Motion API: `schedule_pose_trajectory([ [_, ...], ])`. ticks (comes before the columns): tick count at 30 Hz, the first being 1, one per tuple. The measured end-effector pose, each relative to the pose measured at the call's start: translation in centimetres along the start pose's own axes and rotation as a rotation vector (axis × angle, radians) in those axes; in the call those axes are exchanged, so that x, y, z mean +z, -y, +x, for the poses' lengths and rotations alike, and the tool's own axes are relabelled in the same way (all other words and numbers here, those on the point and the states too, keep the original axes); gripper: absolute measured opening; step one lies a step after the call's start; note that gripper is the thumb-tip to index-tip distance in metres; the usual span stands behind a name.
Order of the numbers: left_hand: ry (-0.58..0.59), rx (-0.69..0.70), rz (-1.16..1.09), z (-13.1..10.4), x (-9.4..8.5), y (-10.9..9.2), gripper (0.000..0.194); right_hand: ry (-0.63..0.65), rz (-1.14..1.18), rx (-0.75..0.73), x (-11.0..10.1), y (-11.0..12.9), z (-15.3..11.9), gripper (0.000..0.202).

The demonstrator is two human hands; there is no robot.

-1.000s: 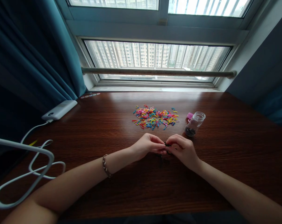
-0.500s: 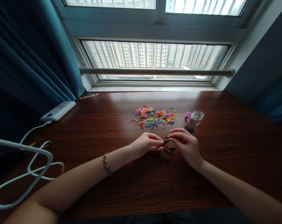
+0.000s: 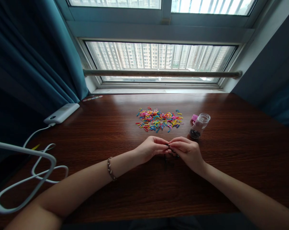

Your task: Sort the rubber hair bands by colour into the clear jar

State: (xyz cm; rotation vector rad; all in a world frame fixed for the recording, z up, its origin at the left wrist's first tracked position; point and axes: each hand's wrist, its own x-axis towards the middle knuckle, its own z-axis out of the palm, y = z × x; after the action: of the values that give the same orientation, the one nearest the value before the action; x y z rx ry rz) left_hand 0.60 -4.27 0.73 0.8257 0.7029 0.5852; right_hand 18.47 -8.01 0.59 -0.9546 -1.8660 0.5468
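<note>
Above the front half of the desk, my left hand is closed in a pinch on a thin black chain of small links. My right hand meets it fingertip to fingertip, pinched at the same spot; a small black link is between its fingers, mostly hidden. Part of the chain hangs down under the fingers, dark against the wood. Just beyond my right hand stands a clear jar, uncapped and tilted in view, with black pieces at its bottom. Small coloured loops lie in a loose pile beyond both hands.
A pink piece lies behind the jar. At the left, a white power bank with a looping white cable rests on the brown desk. A blue curtain and a window with a rail border the far side.
My right hand has moved left with its small black link, closing the gap to my left hand. The fingertips of both hands now meet at the chain, and the jar's bottom shows.
</note>
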Motion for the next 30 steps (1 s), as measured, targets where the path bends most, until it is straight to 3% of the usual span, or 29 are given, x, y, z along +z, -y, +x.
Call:
schedule_pose_trajectory([
  [8,-0.001,0.023,-0.003,0.0,-0.1,0.1,0.020,0.030,-0.036,0.030,-0.1,0.4,0.0,0.012],
  [19,-0.072,0.055,0.132,-0.1,0.1,-0.1,0.023,0.013,0.204,0.227,0.3,-0.2,-0.3,0.010],
  [30,0.010,0.031,0.116,-0.5,0.6,-0.4,0.029,-0.034,0.171,0.246,-1.0,1.4,0.2,0.007],
])
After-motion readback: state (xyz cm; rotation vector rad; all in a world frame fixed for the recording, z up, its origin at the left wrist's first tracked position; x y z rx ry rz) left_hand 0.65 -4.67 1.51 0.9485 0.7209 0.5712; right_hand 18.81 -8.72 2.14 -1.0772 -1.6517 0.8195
